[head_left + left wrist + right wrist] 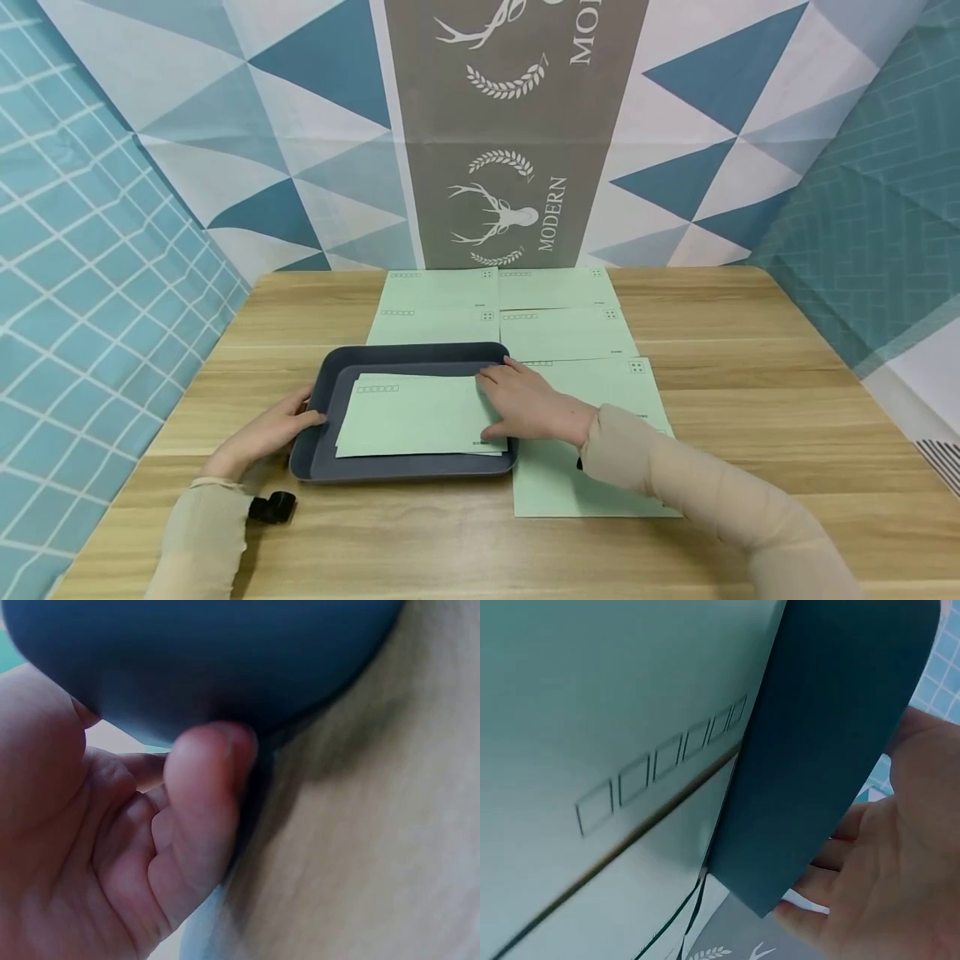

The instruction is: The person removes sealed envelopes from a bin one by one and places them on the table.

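A dark grey-blue tray [405, 478] with rounded corners sits on the wooden table, and a small stack of pale green envelopes [420, 417] lies inside it, slightly fanned. My left hand [273, 425] holds the tray's left side, thumb over the rim and other fingers outside against the wall; the left wrist view shows a finger [206, 780] at the tray's underside. Over the tray's right rim reaches my right hand [528, 400], with thumb and fingers spread on the right end of the stack. Its fingertips are hidden behind the tray wall [825, 735] in the right wrist view.
More green envelopes [566, 333] lie flat in two columns behind and to the right of the tray, some partly under my right forearm. Bare wood [750, 375] shows at the right. A patterned cloth backdrop [495, 167] stands at the table's far edge.
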The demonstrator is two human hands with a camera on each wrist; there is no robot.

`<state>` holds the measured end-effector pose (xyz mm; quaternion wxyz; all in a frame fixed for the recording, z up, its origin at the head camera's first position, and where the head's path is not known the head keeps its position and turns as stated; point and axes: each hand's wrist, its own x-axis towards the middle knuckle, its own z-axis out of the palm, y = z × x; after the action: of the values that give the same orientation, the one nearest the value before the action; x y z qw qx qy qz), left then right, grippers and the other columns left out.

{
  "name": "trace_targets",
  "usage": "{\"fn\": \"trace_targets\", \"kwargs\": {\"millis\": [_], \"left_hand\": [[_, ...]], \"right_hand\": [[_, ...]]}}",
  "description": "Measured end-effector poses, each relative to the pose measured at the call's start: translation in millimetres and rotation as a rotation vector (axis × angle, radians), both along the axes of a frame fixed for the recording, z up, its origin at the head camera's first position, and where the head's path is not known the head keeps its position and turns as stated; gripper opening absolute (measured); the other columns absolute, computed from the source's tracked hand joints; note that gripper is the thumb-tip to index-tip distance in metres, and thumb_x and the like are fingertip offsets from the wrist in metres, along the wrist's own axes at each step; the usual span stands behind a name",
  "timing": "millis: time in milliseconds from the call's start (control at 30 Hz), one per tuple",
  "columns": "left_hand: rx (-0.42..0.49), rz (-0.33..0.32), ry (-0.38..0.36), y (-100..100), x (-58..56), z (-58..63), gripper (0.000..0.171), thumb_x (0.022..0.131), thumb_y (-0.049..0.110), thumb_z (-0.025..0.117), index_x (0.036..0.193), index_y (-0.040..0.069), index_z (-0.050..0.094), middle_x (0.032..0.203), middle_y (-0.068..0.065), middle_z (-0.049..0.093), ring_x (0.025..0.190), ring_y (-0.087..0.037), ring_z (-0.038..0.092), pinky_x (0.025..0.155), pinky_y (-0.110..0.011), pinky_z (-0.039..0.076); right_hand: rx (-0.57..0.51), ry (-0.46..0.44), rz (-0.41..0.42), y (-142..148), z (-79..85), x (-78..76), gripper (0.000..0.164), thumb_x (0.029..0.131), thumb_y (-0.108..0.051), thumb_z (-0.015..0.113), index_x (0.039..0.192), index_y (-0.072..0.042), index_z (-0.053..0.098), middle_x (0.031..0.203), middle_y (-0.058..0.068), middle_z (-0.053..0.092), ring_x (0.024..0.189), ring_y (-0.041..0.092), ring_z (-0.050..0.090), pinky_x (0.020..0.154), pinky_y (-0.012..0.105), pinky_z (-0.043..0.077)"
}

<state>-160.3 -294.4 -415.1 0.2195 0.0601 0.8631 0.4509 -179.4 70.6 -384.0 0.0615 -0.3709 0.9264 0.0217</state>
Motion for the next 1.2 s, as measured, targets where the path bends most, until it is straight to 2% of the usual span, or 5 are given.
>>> {"fn": "trace_targets", "kwargs": {"millis": [300, 433, 600, 867, 1200], "left_hand": [[0.026, 0.003, -0.01, -1.0, 0.2, -2.7, 0.067, 0.094, 0.024, 0.046, 0.145, 0.001, 0.009, 0.142, -0.032, 0.023, 0.108, -0.029, 0.052, 0.077, -0.03, 0.049], [0.026, 0.001, -0.006, -0.3, 0.1, -2.4, 0.068, 0.094, 0.024, 0.046, 0.146, 0.001, 0.007, 0.143, -0.032, 0.02, 0.111, -0.031, 0.05, 0.078, -0.03, 0.049], [0.06, 0.013, -0.033, 0.4, 0.0, -1.5, 0.069, 0.094, 0.021, 0.046, 0.146, 0.001, 0.005, 0.141, -0.034, 0.021, 0.104, -0.028, 0.055, 0.074, -0.032, 0.051], [0.038, 0.011, -0.027, -0.7, -0.5, -1.3, 0.07, 0.094, 0.023, 0.046, 0.146, 0.002, 0.003, 0.143, -0.034, 0.019, 0.108, -0.03, 0.053, 0.075, -0.032, 0.05], [0.055, 0.016, -0.025, -0.4, -1.0, -2.3, 0.069, 0.094, 0.021, 0.046, 0.146, 0.001, 0.005, 0.142, -0.034, 0.02, 0.107, -0.03, 0.054, 0.075, -0.033, 0.051]], "right_hand": [[0.07, -0.041, -0.033, 0.0, 0.6, -5.7, 0.099, 0.065, -0.068, 0.063, 0.139, -0.007, 0.037, 0.136, 0.007, 0.044, 0.124, 0.021, 0.042, 0.111, 0.047, 0.008], [0.086, -0.011, -0.038, -0.7, 0.5, -6.1, 0.107, 0.061, -0.072, 0.064, 0.139, -0.005, 0.036, 0.136, 0.007, 0.044, 0.123, 0.021, 0.043, 0.11, 0.049, 0.004], [0.095, 0.038, -0.046, -2.1, -0.3, -4.7, 0.109, 0.059, -0.074, 0.063, 0.138, -0.005, 0.037, 0.132, 0.008, 0.047, 0.119, 0.021, 0.046, 0.11, 0.051, 0.002], [0.082, 0.11, -0.049, -3.5, -0.3, -0.6, 0.102, 0.057, -0.073, 0.065, 0.131, -0.005, 0.044, 0.122, 0.008, 0.051, 0.111, 0.023, 0.05, 0.11, 0.05, 0.005], [0.034, 0.147, -0.061, -3.9, -3.6, 0.0, 0.115, 0.052, -0.073, 0.069, 0.136, -0.003, 0.036, 0.122, 0.011, 0.043, 0.111, 0.023, 0.047, 0.11, 0.05, 0.009]]}}
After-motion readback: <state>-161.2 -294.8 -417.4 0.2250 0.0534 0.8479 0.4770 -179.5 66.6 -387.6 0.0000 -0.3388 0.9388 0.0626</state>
